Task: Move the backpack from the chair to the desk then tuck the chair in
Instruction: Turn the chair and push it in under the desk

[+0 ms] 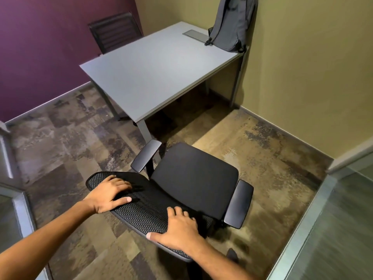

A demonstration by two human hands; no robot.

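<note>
On the grey desk (153, 77) leans a grey backpack (232, 25); both hands (110, 196) grip the black mesh chair (193, 178)

No legible text, label, brand, number or sign is found on any surface in the head view.
</note>
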